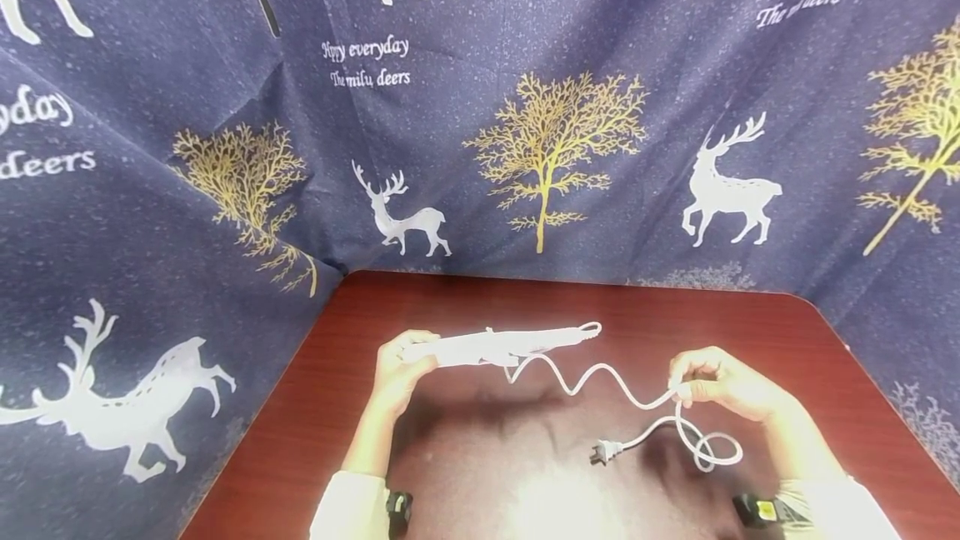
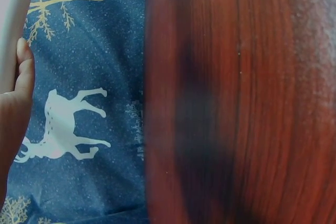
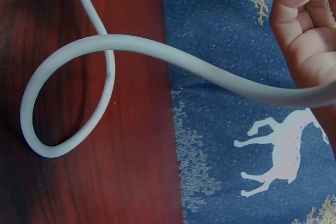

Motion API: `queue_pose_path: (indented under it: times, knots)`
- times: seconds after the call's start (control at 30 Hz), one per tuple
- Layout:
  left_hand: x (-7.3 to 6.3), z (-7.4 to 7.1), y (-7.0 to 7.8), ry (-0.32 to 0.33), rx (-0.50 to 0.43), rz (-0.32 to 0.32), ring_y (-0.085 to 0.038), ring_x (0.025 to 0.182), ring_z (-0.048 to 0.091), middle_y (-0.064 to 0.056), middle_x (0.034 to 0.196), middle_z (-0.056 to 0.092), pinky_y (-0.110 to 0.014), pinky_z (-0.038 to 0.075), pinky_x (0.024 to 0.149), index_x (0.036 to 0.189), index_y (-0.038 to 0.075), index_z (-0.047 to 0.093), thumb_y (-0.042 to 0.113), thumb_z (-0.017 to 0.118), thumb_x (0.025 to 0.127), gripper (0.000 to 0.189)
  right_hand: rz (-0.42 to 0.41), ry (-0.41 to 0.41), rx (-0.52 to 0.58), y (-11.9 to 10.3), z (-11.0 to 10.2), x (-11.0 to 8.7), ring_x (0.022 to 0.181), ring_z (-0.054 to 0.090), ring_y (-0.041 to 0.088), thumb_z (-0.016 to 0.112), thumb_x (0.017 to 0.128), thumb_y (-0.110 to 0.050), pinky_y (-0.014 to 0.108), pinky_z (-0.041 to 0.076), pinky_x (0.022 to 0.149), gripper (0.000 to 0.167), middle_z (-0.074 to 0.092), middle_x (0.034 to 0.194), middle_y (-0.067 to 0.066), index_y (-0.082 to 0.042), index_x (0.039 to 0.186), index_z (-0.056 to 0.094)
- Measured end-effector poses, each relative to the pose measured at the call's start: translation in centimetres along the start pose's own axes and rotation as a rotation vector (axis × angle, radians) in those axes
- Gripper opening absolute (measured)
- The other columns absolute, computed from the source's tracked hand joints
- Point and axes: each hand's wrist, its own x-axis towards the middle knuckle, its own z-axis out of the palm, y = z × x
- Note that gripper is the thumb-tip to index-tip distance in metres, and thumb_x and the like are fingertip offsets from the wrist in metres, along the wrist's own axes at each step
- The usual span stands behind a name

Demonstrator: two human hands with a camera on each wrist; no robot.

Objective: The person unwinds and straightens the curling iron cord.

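My left hand (image 1: pixel 401 369) grips one end of a long white hair straightener (image 1: pixel 480 348), holding it level over the table. It looks washed out by glare in the head view; in the left wrist view its pale body (image 2: pixel 11 24) shows at the top left, thumb along its side. A white power cord (image 1: pixel 600 367) leaves its far end, bends back and runs in waves to my right hand (image 1: pixel 723 382). Thumb and fingers there pinch the cord. Below them it hangs in a loop, large in the right wrist view, and ends in a two-pin plug (image 1: pixel 606 452).
Beneath both hands lies a red-brown wooden table (image 1: pixel 375 307) with a bright glare spot near its front. Dark blue cloth (image 1: pixel 450 132) printed with deer and trees hangs behind it and along its sides. Each wrist carries a small black camera (image 1: pixel 400 513).
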Motion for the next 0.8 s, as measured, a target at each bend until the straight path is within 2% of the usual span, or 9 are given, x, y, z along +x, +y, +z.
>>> queue_pose_path:
  times: [0.07,0.1,0.13,0.2,0.27,0.37,0.47,0.63,0.8]
  knots:
    - [-0.1,0.1,0.3,0.004,-0.009,-0.004,-0.018,0.070,0.058,-0.009,0.083,0.066,-0.026,0.050,0.059,0.095,-0.016,0.061,-0.022,0.063,0.068,0.027,-0.013,-0.138,-0.047,0.3,-0.7,1.0,0.072,0.059,0.016,0.040,0.080,0.026,0.031,0.050,0.058,0.033,0.058,0.080,0.017,0.004,0.097,0.058]
    - [-0.1,0.2,0.7,0.002,-0.013,-0.002,-0.017,0.070,0.058,-0.009,0.082,0.066,-0.026,0.050,0.059,0.094,-0.017,0.060,-0.022,0.062,0.068,0.027,-0.009,-0.172,-0.044,0.5,-1.0,1.2,0.072,0.059,0.017,0.040,0.080,0.025,0.033,0.050,0.058,0.035,0.059,0.081,0.017,0.002,0.099,0.059]
    - [-0.2,0.4,1.0,0.001,-0.016,0.004,-0.017,0.070,0.058,-0.009,0.082,0.066,-0.026,0.050,0.059,0.094,-0.018,0.060,-0.023,0.062,0.068,0.027,-0.027,-0.223,-0.090,0.7,-1.3,1.7,0.069,0.060,0.016,0.042,0.079,0.026,0.032,0.050,0.056,0.035,0.059,0.077,0.018,0.001,0.096,0.059]
    - [-0.4,0.7,1.7,-0.006,-0.026,0.016,-0.016,0.069,0.058,-0.008,0.082,0.065,-0.025,0.050,0.060,0.094,-0.020,0.058,-0.023,0.061,0.068,0.027,-0.012,-0.258,-0.104,1.0,-1.6,2.0,0.069,0.060,0.016,0.043,0.080,0.024,0.035,0.050,0.055,0.035,0.059,0.078,0.019,0.000,0.098,0.060]
    - [-0.5,0.9,2.3,-0.014,-0.035,0.036,-0.015,0.069,0.058,-0.009,0.082,0.065,-0.024,0.050,0.060,0.094,-0.022,0.056,-0.023,0.060,0.068,0.027,0.018,-0.246,-0.142,1.3,-1.6,2.1,0.068,0.061,0.015,0.046,0.081,0.022,0.036,0.050,0.054,0.031,0.059,0.077,0.019,0.000,0.098,0.060]
    - [-0.5,1.1,2.6,-0.020,-0.049,0.051,-0.014,0.069,0.058,-0.008,0.083,0.065,-0.024,0.050,0.060,0.094,-0.023,0.055,-0.024,0.059,0.068,0.027,0.056,-0.186,-0.193,1.6,-1.4,2.0,0.066,0.061,0.014,0.049,0.082,0.019,0.036,0.050,0.054,0.024,0.061,0.076,0.016,0.002,0.096,0.060]
    - [-0.5,1.1,2.6,-0.011,-0.061,0.041,-0.014,0.069,0.058,-0.008,0.082,0.066,-0.024,0.050,0.060,0.094,-0.023,0.055,-0.025,0.059,0.067,0.028,0.093,-0.132,-0.222,2.0,-1.2,1.9,0.067,0.060,0.013,0.052,0.082,0.017,0.034,0.050,0.055,0.020,0.064,0.079,0.009,0.004,0.094,0.060]
    - [-0.4,1.1,2.7,-0.005,-0.073,0.023,-0.015,0.070,0.059,-0.007,0.083,0.066,-0.024,0.050,0.061,0.094,-0.024,0.054,-0.025,0.059,0.067,0.028,0.111,-0.109,-0.259,2.8,-1.1,1.7,0.068,0.058,0.013,0.053,0.084,0.013,0.035,0.049,0.055,0.017,0.064,0.081,0.003,0.001,0.094,0.062]
    - [-0.2,0.6,1.7,-0.039,-0.080,0.039,-0.015,0.072,0.059,-0.007,0.085,0.066,-0.025,0.050,0.061,0.094,-0.024,0.054,-0.026,0.059,0.067,0.028,0.140,-0.045,-0.261,3.6,-1.2,1.7,0.068,0.057,0.012,0.054,0.086,0.009,0.035,0.049,0.056,0.014,0.063,0.081,0.001,0.001,0.094,0.062]
